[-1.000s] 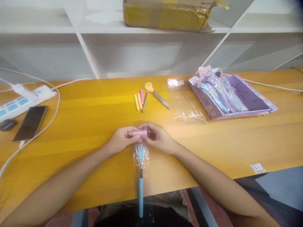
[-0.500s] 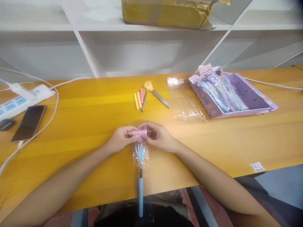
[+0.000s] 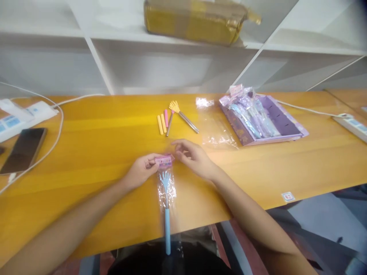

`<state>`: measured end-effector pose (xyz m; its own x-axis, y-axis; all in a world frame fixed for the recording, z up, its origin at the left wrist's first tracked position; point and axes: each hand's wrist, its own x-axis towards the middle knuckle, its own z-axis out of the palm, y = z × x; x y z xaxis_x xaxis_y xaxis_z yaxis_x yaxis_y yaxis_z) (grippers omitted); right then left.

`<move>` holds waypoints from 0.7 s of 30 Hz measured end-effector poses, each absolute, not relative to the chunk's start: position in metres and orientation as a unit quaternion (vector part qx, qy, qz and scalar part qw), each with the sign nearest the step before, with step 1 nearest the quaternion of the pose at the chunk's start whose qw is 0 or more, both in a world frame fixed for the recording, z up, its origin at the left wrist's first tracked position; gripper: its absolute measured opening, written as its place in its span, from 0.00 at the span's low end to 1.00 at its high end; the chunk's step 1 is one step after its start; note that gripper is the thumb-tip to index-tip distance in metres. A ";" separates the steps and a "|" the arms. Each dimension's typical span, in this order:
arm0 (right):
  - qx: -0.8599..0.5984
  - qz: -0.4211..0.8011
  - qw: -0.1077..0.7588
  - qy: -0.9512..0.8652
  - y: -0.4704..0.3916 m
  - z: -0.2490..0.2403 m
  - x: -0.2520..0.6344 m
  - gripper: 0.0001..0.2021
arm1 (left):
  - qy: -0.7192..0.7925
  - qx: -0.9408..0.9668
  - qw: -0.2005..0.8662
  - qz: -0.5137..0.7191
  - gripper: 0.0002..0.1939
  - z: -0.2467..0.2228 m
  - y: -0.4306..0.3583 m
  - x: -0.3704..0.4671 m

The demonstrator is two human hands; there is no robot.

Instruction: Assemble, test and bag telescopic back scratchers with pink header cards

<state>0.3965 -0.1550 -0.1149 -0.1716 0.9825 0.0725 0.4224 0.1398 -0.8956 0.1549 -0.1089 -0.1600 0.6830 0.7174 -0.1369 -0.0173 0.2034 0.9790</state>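
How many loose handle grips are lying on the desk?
3: a yellow grip at the left, a second yellow grip beside it, and a pink grip right of both, near the pink backscratcher's metal rod. None of these looks hidden.

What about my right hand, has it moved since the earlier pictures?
Yes: judged against the yellow scratcher, your right hand has shifted rightward and slightly forward, off the pink card.

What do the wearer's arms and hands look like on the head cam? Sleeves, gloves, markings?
Two bare hands, left and right, no gloves. Both forearms are bare too, with no sleeve in view. I see no watch, bracelet, ring, cable or marking on either side, though blur could hide something small.
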 end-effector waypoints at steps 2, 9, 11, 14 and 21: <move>-0.609 0.309 0.318 -0.658 -0.174 -0.099 0.392 0.12 | 0.303 0.579 0.710 0.261 0.23 -0.160 -0.109 0.153; -0.691 0.306 0.136 -0.641 -0.274 -0.115 0.333 0.20 | 0.287 0.549 0.727 0.298 0.24 -0.171 -0.105 0.150; -0.697 0.282 0.157 -0.640 -0.287 -0.126 0.320 0.18 | 0.290 0.536 0.730 0.311 0.24 -0.172 -0.105 0.150; -0.698 0.279 0.186 -0.633 -0.292 -0.135 0.308 0.13 | 0.302 0.520 0.729 0.329 0.25 -0.169 -0.105 0.151; -0.647 0.350 0.275 -0.619 -0.288 -0.124 0.354 0.10 | 0.252 0.437 0.784 0.361 0.18 -0.152 -0.103 0.150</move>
<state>0.3543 -0.2879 -0.1238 -0.0111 0.9935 -0.1132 0.6091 -0.0831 -0.7888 0.1504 -0.1027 -0.1524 0.6133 0.7859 -0.0792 -0.3457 0.3572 0.8677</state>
